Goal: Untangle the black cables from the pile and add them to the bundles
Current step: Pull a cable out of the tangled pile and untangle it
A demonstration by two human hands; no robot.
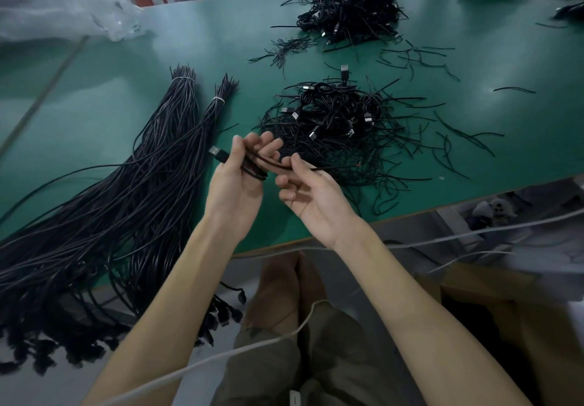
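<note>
I see left hand point(235, 181) curled round a coiled black cable point(256, 170), USB plug point(218, 153) poking out past the thumb. Right hand point(311, 197) pinches the cable's loose end between thumb and forefinger, other fingers loosely bent. Both are held over the green table point(189, 42) at its near edge, just left of the tangled pile point(335, 127). Tied bundles point(151, 165) lie further left, plug ends hanging off the edge.

Bundles point(151, 159) left of pile point(335, 127)
</note>
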